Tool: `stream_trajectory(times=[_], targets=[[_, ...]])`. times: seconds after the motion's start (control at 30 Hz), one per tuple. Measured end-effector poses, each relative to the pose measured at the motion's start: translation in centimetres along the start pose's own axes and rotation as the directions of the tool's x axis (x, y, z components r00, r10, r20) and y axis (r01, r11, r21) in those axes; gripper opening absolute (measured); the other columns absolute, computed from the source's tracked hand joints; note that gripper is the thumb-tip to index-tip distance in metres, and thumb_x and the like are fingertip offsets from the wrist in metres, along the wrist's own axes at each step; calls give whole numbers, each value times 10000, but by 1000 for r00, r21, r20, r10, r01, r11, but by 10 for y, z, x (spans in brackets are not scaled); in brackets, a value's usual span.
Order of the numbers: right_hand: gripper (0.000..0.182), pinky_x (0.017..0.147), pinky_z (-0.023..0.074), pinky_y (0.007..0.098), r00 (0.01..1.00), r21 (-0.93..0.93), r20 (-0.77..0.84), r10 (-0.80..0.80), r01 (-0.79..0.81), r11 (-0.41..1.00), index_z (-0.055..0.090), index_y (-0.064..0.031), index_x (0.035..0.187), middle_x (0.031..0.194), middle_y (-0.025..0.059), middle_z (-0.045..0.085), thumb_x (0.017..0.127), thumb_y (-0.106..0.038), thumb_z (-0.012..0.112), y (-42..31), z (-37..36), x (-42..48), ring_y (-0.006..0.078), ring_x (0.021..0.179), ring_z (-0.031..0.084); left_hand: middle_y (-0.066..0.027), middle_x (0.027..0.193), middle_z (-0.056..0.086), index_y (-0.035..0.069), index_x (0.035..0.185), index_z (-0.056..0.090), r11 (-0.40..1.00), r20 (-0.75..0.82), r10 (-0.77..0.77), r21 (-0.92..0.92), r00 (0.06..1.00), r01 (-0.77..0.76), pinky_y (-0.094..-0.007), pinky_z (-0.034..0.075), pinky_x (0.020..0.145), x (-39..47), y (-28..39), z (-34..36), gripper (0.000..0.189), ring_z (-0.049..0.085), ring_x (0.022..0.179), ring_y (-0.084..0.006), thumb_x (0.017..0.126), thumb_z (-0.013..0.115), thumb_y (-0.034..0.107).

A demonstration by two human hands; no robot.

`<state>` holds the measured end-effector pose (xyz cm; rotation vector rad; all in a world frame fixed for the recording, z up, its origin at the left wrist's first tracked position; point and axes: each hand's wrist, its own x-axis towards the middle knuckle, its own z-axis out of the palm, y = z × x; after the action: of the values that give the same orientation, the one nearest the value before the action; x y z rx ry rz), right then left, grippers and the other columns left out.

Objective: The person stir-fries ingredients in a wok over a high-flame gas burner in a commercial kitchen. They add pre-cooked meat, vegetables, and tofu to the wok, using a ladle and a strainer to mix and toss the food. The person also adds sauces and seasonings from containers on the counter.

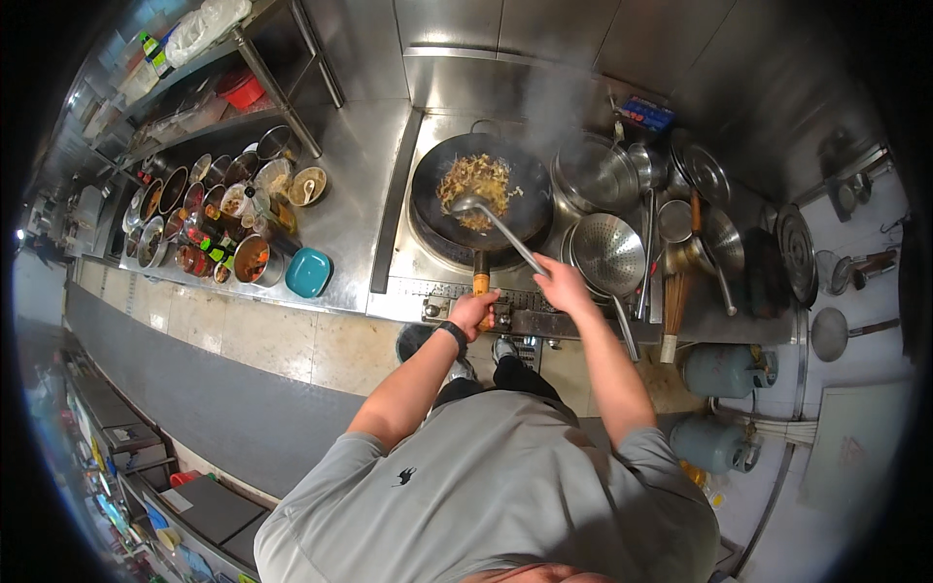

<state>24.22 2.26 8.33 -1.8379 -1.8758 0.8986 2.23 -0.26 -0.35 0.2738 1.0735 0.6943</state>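
A dark wok (526, 191) sits on the burner of a steel stove in front of me. Shredded, yellow-brown food (475, 182) is heaped in its middle, and steam rises behind it. My left hand (472, 316) grips the wok's wooden handle (481, 284) at the near side. With my right hand (565, 284) I hold the metal shaft of a cooking ladle (510, 237). The ladle's bowl rests in the wok, against the left front part of the food; its underside and what it may contain are hidden.
Right of the wok stand a steel pot (598, 175), a perforated strainer (607, 251) and a bamboo wok brush (675, 310). Seasoning bowls, bottles and a teal square dish (308, 272) crowd the left counter. Gas cylinders (718, 370) stand below right. A shelf (197, 135) overhangs the left counter.
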Motion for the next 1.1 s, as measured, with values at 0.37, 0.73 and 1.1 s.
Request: stream_trajectory(times=[0.37, 0.73, 1.1], targets=[[491, 787, 499, 233, 965, 468, -238, 111, 14, 884, 524, 24, 1385, 1088, 95, 709, 927, -77, 668, 35, 8, -84, 75, 876, 639, -11, 667, 527, 48, 884, 520, 995, 9, 82, 58, 997, -82, -275, 450, 432, -26, -11, 1, 121, 489, 488, -110, 881, 640, 31], [503, 542, 377, 205, 995, 597, -80, 64, -4, 803, 505, 24, 1405, 748, -57, 577, 939, -79, 662, 56, -3, -146, 15, 619, 457, 14, 643, 517, 72, 854, 507, 993, -45, 87, 87, 995, -83, -244, 436, 404, -157, -86, -5, 146, 506, 468, -85, 919, 637, 63], [477, 586, 454, 278, 976, 351, -199, -89, 155, 923, 541, -31, 1369, 742, 29, 639, 919, -132, 664, 83, 36, -183, 92, 616, 551, 11, 669, 520, 79, 893, 504, 997, -113, 72, 10, 991, -71, -244, 426, 424, -199, -161, 2, 153, 511, 489, -86, 913, 654, 62]])
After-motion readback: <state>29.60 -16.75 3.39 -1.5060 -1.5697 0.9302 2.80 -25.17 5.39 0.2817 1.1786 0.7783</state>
